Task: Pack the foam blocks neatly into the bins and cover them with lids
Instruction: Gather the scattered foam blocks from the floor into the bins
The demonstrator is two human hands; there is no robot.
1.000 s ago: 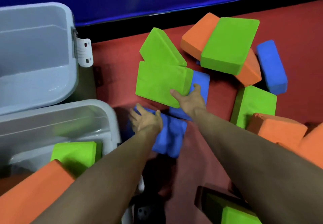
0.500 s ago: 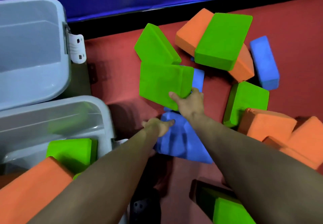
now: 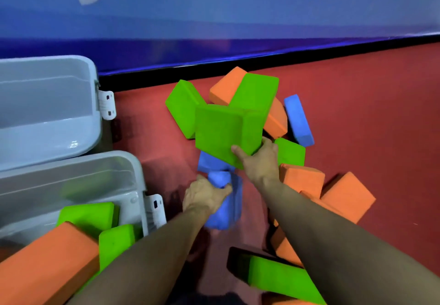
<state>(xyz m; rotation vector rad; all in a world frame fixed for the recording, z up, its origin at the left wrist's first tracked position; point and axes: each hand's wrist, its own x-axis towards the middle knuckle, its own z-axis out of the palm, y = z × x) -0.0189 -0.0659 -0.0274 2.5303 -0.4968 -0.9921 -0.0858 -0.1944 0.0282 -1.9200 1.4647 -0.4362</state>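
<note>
My right hand (image 3: 258, 159) grips the lower corner of a green foam block (image 3: 221, 133) and holds it up over the pile. My left hand (image 3: 204, 196) squeezes a blue foam block (image 3: 225, 211), fingers curled round its upper end. Another blue block (image 3: 209, 163) lies just beyond it, under the green one. Loose green, orange and blue blocks (image 3: 257, 92) lie heaped on the red floor behind and to the right. The near grey bin (image 3: 140, 185) at left holds green blocks (image 3: 88, 214) and an orange block (image 3: 47, 261). The far grey bin (image 3: 92, 95) looks empty.
A blue padded wall (image 3: 214, 18) with a black base strip runs along the back. Orange blocks (image 3: 345, 195) lie right of my right arm. A green block (image 3: 281, 278) lies near the bottom edge. White latches (image 3: 107, 104) stick out from the bins.
My right hand has lifted the green block higher. My left hand has closed round the blue block and pulled it toward me. The view has tilted up, showing more wall.
</note>
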